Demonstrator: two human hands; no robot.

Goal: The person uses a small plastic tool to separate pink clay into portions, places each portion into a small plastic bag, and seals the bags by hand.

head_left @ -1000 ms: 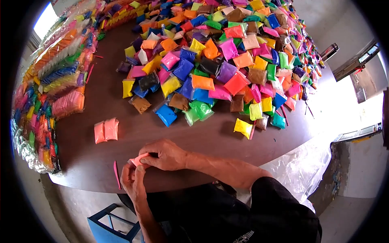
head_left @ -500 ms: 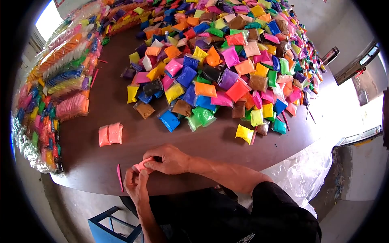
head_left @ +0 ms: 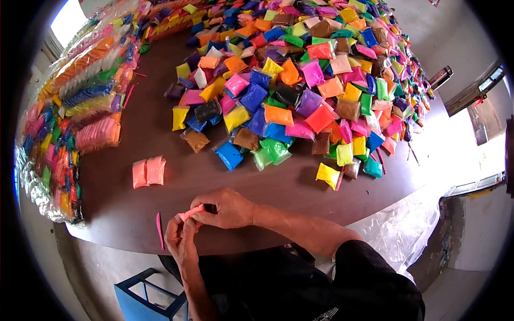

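Near the table's front edge, a small salmon-pink packet (head_left: 191, 213) is pinched between both hands. My left hand (head_left: 182, 235) grips its lower left end, fingers closed. From the right, my right hand (head_left: 227, 207) holds the other end between thumb and curled fingers, which hide part of it. Two salmon-pink packets (head_left: 148, 172) lie side by side on the table, above and left of my hands. Just left of my left hand rests a thin pink plastic tool (head_left: 159, 231), like a small clay knife.
A big heap of colourful soft packets (head_left: 300, 101) covers the back and right of the brown table (head_left: 112, 198). Sorted packet rows in clear plastic (head_left: 96, 101) line the left side. A blue chair (head_left: 144, 299) stands below, and clear plastic sheeting (head_left: 401, 230) hangs at right.
The packet in my hands is tilted a little differently and looks narrower. Both hands keep their hold, and the whole view has shifted slightly.
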